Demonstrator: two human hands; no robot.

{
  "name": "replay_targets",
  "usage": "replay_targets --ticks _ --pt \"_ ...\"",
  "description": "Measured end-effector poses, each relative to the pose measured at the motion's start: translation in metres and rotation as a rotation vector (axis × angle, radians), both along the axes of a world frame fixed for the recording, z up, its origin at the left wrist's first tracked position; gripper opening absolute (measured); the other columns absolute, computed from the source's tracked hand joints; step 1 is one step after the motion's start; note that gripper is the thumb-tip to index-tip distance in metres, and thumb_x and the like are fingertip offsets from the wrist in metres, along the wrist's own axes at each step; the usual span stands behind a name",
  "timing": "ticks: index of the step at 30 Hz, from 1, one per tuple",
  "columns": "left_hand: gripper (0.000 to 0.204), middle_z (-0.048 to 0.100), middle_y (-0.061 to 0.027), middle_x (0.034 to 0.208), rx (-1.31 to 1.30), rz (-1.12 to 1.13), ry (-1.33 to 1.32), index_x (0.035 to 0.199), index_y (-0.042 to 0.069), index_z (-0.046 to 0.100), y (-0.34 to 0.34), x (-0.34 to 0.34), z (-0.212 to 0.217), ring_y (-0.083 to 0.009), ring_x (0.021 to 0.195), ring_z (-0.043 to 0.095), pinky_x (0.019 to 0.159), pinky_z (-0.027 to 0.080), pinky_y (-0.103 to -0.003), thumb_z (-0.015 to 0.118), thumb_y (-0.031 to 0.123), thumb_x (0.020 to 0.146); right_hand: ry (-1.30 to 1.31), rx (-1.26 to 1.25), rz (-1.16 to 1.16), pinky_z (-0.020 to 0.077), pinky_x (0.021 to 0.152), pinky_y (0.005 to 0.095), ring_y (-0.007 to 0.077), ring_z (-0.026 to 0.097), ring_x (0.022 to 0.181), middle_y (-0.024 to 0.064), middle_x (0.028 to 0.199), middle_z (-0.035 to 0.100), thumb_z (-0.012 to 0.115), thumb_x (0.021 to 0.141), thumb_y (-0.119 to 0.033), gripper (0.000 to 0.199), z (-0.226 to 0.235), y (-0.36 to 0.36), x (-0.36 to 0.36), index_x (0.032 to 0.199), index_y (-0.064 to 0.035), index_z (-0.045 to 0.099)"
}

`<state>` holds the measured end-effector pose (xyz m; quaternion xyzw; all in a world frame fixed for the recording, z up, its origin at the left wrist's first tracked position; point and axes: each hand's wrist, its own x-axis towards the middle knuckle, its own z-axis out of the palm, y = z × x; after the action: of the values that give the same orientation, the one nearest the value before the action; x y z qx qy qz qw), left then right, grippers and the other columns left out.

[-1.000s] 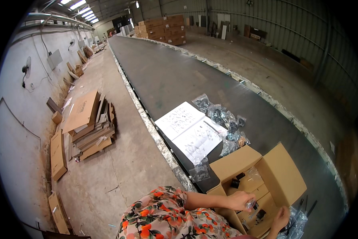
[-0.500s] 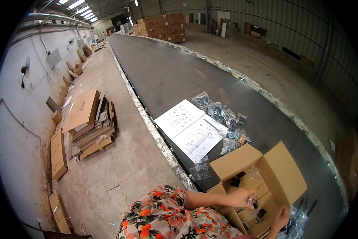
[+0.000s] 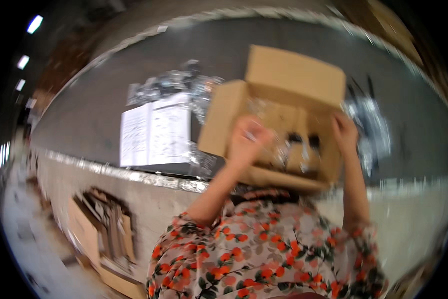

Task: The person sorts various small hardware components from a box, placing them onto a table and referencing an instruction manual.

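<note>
An open brown cardboard box (image 3: 289, 74) stands on the long grey table (image 3: 84, 114), its flaps spread; dark small items and clear packets lie inside, all blurred. My left hand (image 3: 248, 139) is inside the box on its left side, fingers curled around a small pale packet (image 3: 250, 133). My right hand (image 3: 345, 132) is at the box's right wall, fingers up along it and holding it. Both forearms rise from my flowered sleeves (image 3: 264, 249) at the bottom.
White printed sheets (image 3: 156, 129) lie on a black case left of the box. Crumpled clear bags (image 3: 184, 79) are heaped behind them, more bags (image 3: 371, 119) right of the box. The table's foil-taped edge (image 3: 134, 173) runs below. Flattened cartons (image 3: 104, 234) lie on the floor lower left.
The view has swung sharply and gone blurred; the box now fills the middle. My right hand has moved up to the box's right wall, my left hand stays inside.
</note>
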<state>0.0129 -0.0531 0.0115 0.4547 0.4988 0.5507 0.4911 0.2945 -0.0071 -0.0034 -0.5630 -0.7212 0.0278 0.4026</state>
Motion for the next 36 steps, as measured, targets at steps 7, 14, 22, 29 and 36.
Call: replay_targets --ticks 7,14,22,29,36 --pt "0.042 0.054 -0.0021 0.076 0.045 0.007 0.053 0.097 0.003 0.046 0.020 0.005 0.027 -0.0084 0.070 0.050 0.063 0.043 -0.023 0.072 0.010 0.064 -0.197 -0.174 -0.073 0.0439 0.061 0.0333 0.0237 0.054 0.070 0.0060 0.074 0.056 0.057 0.071 -0.011 0.010 0.015 -0.010 0.023 0.080 -0.0072 0.058" --pt "0.046 0.054 -0.0027 0.076 0.136 -0.042 0.301 0.099 0.002 0.047 0.022 -0.011 -0.005 -0.0101 0.067 0.050 0.061 0.043 -0.023 0.073 0.014 0.063 -0.387 -0.302 0.150 0.0425 0.073 0.0354 0.0276 0.052 0.084 0.0107 0.086 0.057 0.061 0.069 -0.016 0.022 0.011 -0.027 -0.028 0.088 -0.0063 0.058" --pt "0.048 0.054 -0.0021 0.080 0.228 -0.124 0.550 0.103 0.003 0.046 0.009 -0.012 -0.003 -0.0081 0.066 0.049 0.060 0.043 -0.022 0.072 0.007 0.063 -0.386 -0.746 0.280 0.0414 0.080 0.0380 0.0323 0.050 0.095 0.0159 0.103 0.050 0.064 0.066 -0.018 0.048 -0.012 -0.024 -0.059 0.110 -0.0082 0.046" --pt "0.050 0.056 -0.0050 0.080 0.235 -0.052 0.487 0.104 0.006 0.047 0.011 -0.012 -0.012 -0.0132 0.069 0.055 0.062 0.046 -0.026 0.073 0.014 0.062 -0.471 -0.828 0.183 0.0430 0.079 0.0387 0.0327 0.051 0.094 0.0157 0.103 0.051 0.062 0.067 -0.015 0.043 -0.022 -0.016 -0.056 0.108 -0.0080 0.048" --pt "0.051 0.056 -0.0052 0.082 0.299 -0.061 0.599 0.106 0.008 0.045 0.011 -0.015 -0.011 -0.0142 0.074 0.056 0.064 0.047 -0.027 0.073 0.017 0.064 -0.295 -0.688 0.105 0.0416 0.079 0.0392 0.0343 0.050 0.093 0.0177 0.100 0.052 0.061 0.067 -0.014 0.043 -0.012 -0.019 -0.051 0.107 -0.0064 0.049"
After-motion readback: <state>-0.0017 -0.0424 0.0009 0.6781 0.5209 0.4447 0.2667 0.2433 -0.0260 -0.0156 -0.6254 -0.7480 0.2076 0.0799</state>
